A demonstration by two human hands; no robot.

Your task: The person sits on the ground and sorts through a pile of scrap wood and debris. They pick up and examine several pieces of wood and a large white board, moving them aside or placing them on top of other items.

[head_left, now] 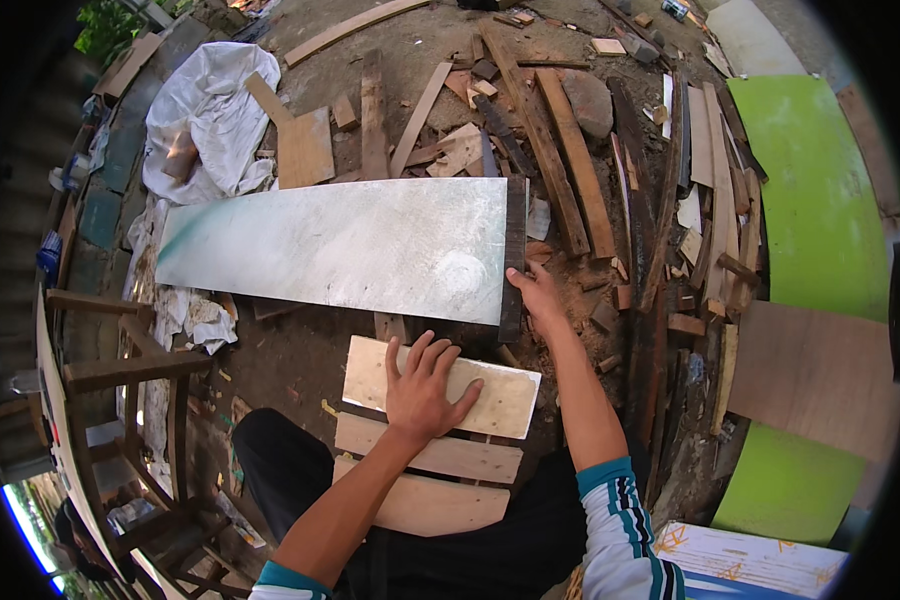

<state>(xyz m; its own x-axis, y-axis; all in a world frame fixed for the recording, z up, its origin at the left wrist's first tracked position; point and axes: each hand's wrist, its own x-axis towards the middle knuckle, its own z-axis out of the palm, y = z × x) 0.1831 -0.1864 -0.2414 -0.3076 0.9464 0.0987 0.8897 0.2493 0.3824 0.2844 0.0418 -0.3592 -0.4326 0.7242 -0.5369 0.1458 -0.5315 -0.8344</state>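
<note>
My left hand (425,392) lies with fingers spread on a pale wooden board (507,408), pressing it from above. Below that board, two more bare planks (430,500) lie in front of me between my knees, with narrow gaps between them. With its thumb on the near face, my right hand (540,298) grips a dark wooden strip (515,225); its fingers are partly hidden behind. The strip stands along the right end of a long whitish panel (340,240), which has a greenish stain at its left end.
Offcuts and dark timber pieces (570,160) cover the ground ahead and right. A white sack (205,120) lies far left, and a wooden frame with legs (135,370) stands at my left. Bright green panels (815,190) and a brown sheet (810,375) lie right.
</note>
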